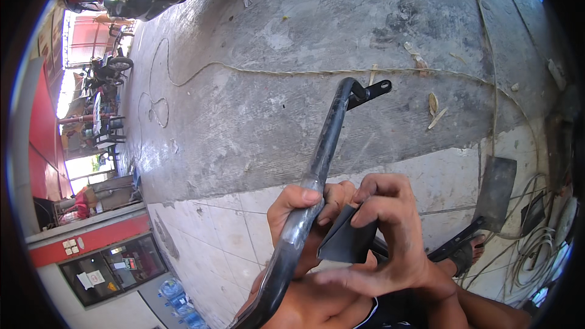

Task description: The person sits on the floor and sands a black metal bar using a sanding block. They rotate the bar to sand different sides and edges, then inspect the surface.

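Glossy black bent metal bar (317, 170), dark grey, perhaps sandpaper, sheet (344, 240), grey concrete (274, 103), white tiles (219, 237)

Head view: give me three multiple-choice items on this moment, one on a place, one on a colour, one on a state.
1. Where does the dark folded sheet sit?
A. flat on the concrete
B. against the tube, under the right hand's fingers
C. by the water bottles

2. What colour is the curved metal tube?
A. black
B. bright yellow
C. white

3. How is the left hand set?
A. open, away from the tube
B. closed around the tube
C. flat on the tiles

Answers:
1. B, the right hand presses the sheet against the tube.
2. A, the tube is black along its length, up to its bracket end.
3. B, the left hand's fingers wrap around the tube.
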A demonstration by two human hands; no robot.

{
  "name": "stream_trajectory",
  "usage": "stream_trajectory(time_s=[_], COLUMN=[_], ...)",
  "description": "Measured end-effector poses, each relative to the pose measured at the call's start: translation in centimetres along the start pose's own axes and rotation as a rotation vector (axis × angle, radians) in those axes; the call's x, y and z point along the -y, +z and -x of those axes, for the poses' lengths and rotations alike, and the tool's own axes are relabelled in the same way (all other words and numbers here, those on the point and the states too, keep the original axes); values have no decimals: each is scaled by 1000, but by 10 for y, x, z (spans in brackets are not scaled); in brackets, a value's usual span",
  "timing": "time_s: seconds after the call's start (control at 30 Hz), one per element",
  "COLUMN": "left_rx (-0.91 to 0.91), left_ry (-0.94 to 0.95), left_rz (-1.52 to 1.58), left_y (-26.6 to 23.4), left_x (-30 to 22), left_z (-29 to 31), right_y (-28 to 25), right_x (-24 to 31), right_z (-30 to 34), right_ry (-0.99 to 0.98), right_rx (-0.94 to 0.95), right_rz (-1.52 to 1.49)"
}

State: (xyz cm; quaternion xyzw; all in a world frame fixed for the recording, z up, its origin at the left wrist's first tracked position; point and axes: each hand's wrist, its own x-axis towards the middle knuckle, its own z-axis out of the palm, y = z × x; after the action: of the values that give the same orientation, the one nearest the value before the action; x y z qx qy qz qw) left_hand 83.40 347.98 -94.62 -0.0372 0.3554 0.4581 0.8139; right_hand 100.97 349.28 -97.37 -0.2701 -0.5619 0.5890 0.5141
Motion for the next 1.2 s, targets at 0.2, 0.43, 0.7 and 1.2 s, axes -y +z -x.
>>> stream_trajectory(time_s=[0.2, 0.43, 0.7, 1.2], left_rx=[-47, 7, -35, 143], left_ry=[120, 150, 157, 95], left_rz=[-139, -39, -36, 101], left_y=[2, -6, -13, -22], left_x=[5, 6, 7, 6], left_z=[-7, -13, -12, -15], right_y=[-9, -21, -17, 12], right_x=[-11, -30, -23, -9], right_z=[1, -11, -15, -5], right_ry=[348, 481, 461, -192], right_rx=[-201, -253, -224, -18], right_rz=[-482, -1003, -1018, 180])
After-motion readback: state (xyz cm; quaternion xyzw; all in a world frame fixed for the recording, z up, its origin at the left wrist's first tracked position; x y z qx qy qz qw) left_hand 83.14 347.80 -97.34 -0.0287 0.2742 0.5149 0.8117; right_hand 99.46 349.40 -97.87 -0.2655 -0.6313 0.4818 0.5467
